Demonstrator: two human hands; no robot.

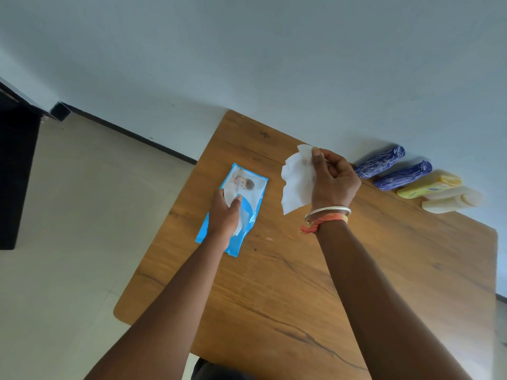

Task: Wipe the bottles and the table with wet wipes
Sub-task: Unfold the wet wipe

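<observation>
White wipe (297, 185), pinched in the right grip (333, 179), should open flat before wiping bottles (403, 175); left grip (223, 215) pinches the pack (247, 182).

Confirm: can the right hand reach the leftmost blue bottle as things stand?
Probably yes. The right hand, pinching a wet wipe, hangs just left of the leftmost blue bottle, with only bare table between them. Nothing blocks the path; the wall behind the bottle limits approach from the far side.
</observation>
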